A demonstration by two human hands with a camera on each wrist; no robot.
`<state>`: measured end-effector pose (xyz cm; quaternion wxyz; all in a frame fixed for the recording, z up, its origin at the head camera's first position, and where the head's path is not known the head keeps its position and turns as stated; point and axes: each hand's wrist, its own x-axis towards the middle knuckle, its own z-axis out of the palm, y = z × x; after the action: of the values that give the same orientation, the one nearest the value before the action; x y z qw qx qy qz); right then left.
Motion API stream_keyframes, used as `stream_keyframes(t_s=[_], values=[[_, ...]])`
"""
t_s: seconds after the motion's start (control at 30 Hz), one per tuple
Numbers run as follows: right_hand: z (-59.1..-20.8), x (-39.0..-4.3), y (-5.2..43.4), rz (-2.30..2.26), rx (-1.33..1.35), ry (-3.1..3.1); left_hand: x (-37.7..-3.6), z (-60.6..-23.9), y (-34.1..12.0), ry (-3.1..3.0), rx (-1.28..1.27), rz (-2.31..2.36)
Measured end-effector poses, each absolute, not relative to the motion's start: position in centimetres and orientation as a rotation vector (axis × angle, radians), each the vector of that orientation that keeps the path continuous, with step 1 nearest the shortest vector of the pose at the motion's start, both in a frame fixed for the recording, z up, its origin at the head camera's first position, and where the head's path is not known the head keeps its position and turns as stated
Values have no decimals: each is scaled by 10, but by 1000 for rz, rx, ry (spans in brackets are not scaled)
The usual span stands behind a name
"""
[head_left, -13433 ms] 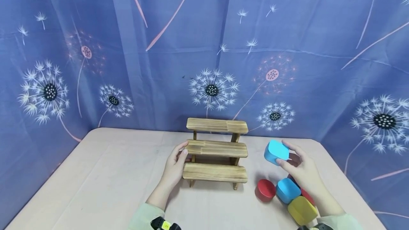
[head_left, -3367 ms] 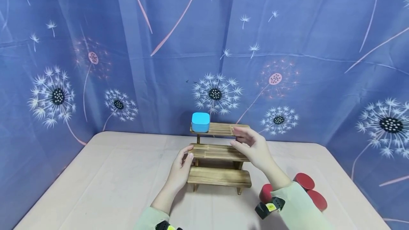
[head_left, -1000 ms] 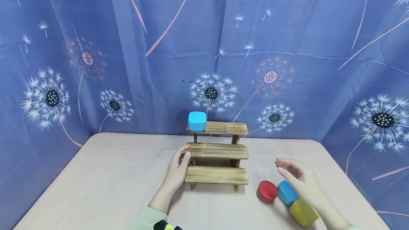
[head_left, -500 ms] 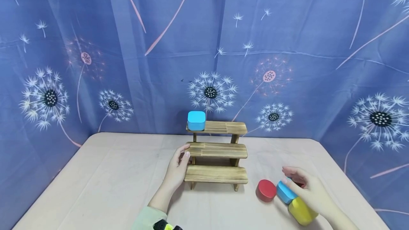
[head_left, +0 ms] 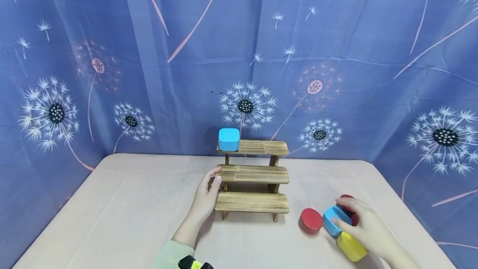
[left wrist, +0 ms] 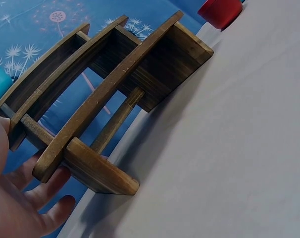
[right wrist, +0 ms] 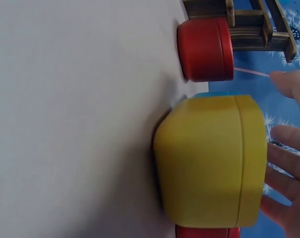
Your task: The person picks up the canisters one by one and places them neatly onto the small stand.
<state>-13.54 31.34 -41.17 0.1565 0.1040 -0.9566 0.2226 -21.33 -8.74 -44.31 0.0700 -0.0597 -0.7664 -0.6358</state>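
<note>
My left hand (head_left: 206,194) grips the left end of the middle step of a three-tier wooden display stand (head_left: 257,174), thumb on top; the left wrist view shows its fingers (left wrist: 51,186) reaching below the step. On the top tier, at the left, sits a light-blue rounded square box (head_left: 229,139). My right hand (head_left: 367,225) is over a second blue box (head_left: 332,223), its thumb and fingers spread about the box's top. Beside that box stands a yellow lidded box (right wrist: 209,161), which hides most of the blue one in the right wrist view.
A round red lidded box (head_left: 310,221) stands between the stand and the blue box. More red (head_left: 347,198) shows behind the right hand, partly covered. The pale tablecloth (head_left: 142,211) runs back to a blue dandelion-print curtain (head_left: 179,94).
Earlier, a blue box in my right hand went to the top tier. Since then my right hand has moved right and down over the other blue box. The left hand stays on the stand.
</note>
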Motion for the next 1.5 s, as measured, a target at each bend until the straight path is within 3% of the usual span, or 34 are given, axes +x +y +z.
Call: stream_keyframes(t_s=[1.5], values=[[-433, -133, 319, 621, 111, -2863, -212, -443, -88, -2311, -183, -1900]])
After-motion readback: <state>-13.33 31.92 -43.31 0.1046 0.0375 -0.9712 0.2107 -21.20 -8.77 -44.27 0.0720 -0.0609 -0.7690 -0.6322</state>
